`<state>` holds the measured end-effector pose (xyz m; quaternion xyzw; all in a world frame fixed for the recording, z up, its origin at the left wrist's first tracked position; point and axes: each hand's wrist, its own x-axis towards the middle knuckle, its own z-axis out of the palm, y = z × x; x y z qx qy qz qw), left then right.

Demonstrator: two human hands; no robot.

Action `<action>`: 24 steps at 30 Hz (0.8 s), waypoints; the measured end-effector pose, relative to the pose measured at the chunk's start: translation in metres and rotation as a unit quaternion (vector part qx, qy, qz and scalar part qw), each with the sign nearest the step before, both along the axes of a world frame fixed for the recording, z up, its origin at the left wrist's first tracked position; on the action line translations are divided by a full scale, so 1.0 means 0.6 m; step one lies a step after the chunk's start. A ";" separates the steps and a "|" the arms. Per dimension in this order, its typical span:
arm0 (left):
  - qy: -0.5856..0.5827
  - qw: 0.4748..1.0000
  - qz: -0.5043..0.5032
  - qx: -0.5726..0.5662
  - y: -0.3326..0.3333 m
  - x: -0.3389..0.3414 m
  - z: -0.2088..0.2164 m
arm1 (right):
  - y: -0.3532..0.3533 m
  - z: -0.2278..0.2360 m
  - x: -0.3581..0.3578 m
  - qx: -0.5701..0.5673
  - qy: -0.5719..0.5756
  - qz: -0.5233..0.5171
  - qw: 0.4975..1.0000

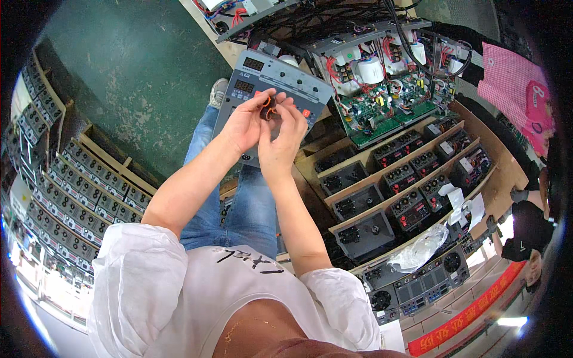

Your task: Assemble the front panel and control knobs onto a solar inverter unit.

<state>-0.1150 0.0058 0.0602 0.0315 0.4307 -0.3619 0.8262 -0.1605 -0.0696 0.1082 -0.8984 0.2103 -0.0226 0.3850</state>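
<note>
Both of my hands meet over a grey control panel [280, 70] with dark displays, small knobs and red switches, tilted in front of my legs. Between my fingertips is a small black round part with orange edging [270, 107], possibly a knob. The fingers of my left hand [243, 126] close on it from the left. My right hand [285, 132] pinches it from the right, its fingers curled. My fingers hide much of the part and the middle of the panel.
Open units with green circuit boards [388, 104] stand at the upper right. Wooden racks of black units [373, 200] lie right; more grey panels [89, 191] fill the left. A plastic bag [418, 249] rests near the right racks. A pink-aproned person [516, 89] stands far right.
</note>
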 end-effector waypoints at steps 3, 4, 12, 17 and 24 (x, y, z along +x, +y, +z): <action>-0.021 1.000 0.004 0.001 -0.003 -0.001 0.000 | -0.014 -0.001 0.003 -0.002 0.036 0.016 0.999; -0.021 1.000 0.004 0.000 -0.003 -0.001 -0.001 | -0.021 -0.002 0.005 -0.002 0.036 0.016 0.999; -0.118 0.983 -0.101 0.097 0.008 0.000 0.003 | -0.068 -0.012 0.006 0.426 0.080 -0.216 0.875; -0.187 0.955 -0.177 0.147 -0.006 0.006 0.016 | -0.084 -0.012 0.002 0.584 0.063 -0.275 0.761; -0.320 0.848 -0.338 0.253 -0.018 0.007 0.028 | -0.094 -0.008 -0.003 0.478 0.046 -0.232 0.846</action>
